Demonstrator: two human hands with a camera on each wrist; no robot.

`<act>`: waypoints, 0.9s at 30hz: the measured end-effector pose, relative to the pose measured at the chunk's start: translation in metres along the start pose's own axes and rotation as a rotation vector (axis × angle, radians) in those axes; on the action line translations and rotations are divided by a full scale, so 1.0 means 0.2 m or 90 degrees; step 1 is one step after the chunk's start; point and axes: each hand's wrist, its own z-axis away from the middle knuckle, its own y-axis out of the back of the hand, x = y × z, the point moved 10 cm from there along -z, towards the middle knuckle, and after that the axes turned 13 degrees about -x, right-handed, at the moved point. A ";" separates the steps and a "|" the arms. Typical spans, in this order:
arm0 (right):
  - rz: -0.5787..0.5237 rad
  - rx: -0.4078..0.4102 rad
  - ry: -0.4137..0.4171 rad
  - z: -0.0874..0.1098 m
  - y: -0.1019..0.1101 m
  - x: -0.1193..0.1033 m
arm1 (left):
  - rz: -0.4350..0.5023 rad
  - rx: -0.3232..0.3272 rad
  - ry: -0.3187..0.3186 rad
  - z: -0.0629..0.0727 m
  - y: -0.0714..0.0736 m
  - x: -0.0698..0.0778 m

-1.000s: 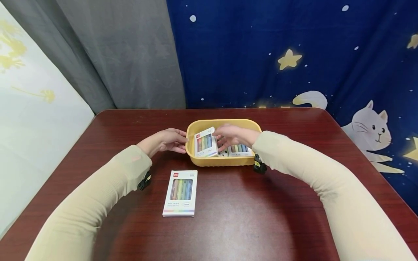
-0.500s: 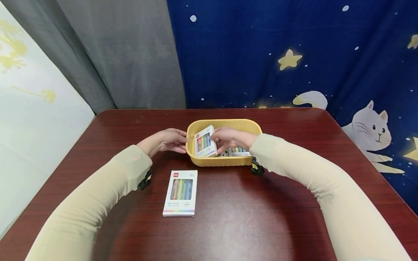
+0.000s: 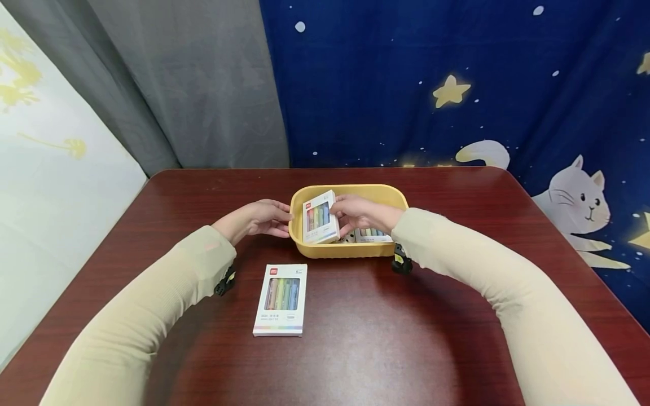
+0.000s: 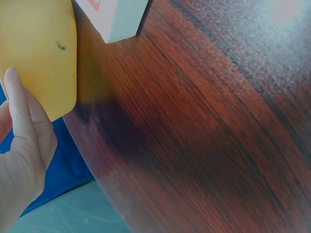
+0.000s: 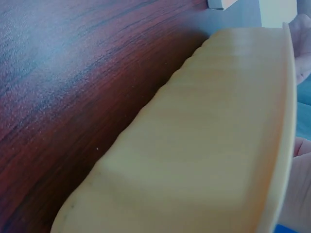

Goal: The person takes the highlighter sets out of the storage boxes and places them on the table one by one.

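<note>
A yellow plastic basket (image 3: 350, 250) stands near the far side of the table. My right hand (image 3: 358, 210) reaches into it and pinches the right edge of a white box of highlighters (image 3: 321, 217), which leans tilted toward the left end. My left hand (image 3: 261, 218) rests against the basket's left end. In the left wrist view, its fingers (image 4: 20, 111) lie fairly straight along the yellow outer wall. Another highlighter box (image 3: 373, 235) lies in the basket's right part, half hidden by my right hand. Between the boxes, a white spotted item (image 3: 347, 237) shows only partly.
A further white highlighter box (image 3: 280, 300) lies flat on the dark red wooden table (image 3: 376, 338), in front of the basket and to its left. Behind the table's far edge hang a grey curtain (image 3: 198, 84) and a blue star-patterned curtain (image 3: 365, 84).
My right hand has closed on the highlighter box in the basket and lifted it slightly, its top edge now higher. The left hand has stayed in place.
</note>
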 end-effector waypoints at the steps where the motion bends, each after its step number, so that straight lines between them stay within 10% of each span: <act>1: -0.003 -0.001 0.003 0.01 0.00 0.00 | 0.000 0.003 0.003 0.00 0.00 0.00; 27: -0.069 -0.017 0.092 0.24 -0.05 -0.10 | 0.006 -0.001 -0.008 0.00 0.00 0.00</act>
